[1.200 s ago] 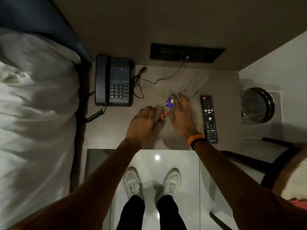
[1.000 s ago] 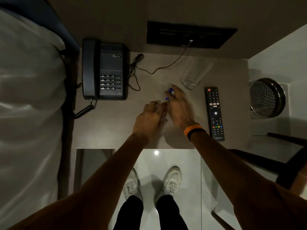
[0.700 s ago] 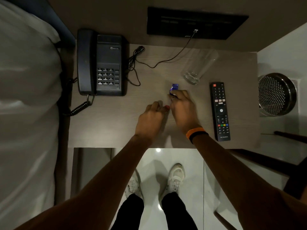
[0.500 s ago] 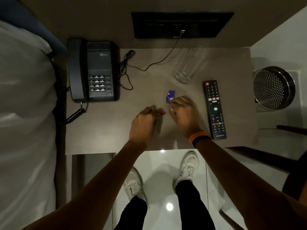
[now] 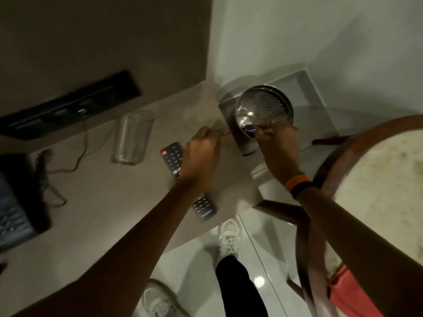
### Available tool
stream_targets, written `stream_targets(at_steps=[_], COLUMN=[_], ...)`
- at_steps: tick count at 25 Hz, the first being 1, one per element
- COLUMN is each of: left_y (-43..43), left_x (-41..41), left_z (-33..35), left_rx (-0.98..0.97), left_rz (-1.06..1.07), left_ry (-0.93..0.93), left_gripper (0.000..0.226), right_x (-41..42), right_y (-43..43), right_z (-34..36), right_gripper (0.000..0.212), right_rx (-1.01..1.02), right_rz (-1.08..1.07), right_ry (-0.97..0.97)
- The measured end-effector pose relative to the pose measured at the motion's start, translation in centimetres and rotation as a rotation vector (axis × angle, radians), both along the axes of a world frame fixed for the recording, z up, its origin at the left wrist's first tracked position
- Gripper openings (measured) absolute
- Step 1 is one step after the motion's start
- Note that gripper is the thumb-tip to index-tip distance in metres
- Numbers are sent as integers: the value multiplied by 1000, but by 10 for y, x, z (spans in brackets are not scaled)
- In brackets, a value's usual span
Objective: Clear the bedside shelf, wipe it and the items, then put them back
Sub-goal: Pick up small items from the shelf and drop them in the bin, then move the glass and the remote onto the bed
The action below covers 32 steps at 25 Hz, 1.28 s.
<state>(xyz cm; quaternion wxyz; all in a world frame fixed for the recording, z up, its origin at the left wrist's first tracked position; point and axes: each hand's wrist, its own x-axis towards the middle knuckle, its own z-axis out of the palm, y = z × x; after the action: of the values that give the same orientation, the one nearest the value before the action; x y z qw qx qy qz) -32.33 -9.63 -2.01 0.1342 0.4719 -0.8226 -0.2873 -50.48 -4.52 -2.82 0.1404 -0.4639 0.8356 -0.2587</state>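
My right hand [image 5: 278, 147] pinches a small blue wrapper [image 5: 250, 129] over the mouth of the metal mesh bin [image 5: 265, 104] beside the shelf. My left hand [image 5: 201, 156] is closed on a small red wrapper [image 5: 226, 133], whose tip shows past the fingers, above the shelf's right end. On the wooden bedside shelf [image 5: 96, 202] lie a black remote [image 5: 170, 154], partly hidden under my left forearm, a clear drinking glass [image 5: 132, 136], and a dark telephone [image 5: 13, 202] at the left edge.
A black socket panel [image 5: 68, 104] sits in the wall behind the shelf, with a thin cable [image 5: 82, 143] running from it. A round wooden-framed chair [image 5: 375, 179] with a pink cloth [image 5: 352, 294] stands at the right. My feet are on the glossy tiled floor [image 5: 270, 248].
Both hands lifted the wrappers off the shelf and swung right. The right hand now holds the blue wrapper over the mesh bin. The view turned right and tilted.
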Motion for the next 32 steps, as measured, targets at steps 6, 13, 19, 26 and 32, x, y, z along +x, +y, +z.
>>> stream_targets(at_steps=[6,13,19,26,32], left_y=[-47,-62,-58,-37,-31], left_x=[-122,-133,-69,89,133], left_z=[-39,-60,-38,-11,-29], left_rx=[116,163,35,-59,195], left_rz=[-106,-134,-70,391,407], left_ry=[-151,-247,-108,-347,-379], left_gripper=[29,32,42,65,98], right_x=[-95,-110,-52,115,173], right_y=[-28,-36,-26,17,34], right_z=[-30,-59,-44,-20,-38], right_gripper=[17,31,47,70,87], right_rx=[279,412,295,301,442], right_rz=[-51,-83,-47,228,353], right_ry=[21,34,-155,-180,21])
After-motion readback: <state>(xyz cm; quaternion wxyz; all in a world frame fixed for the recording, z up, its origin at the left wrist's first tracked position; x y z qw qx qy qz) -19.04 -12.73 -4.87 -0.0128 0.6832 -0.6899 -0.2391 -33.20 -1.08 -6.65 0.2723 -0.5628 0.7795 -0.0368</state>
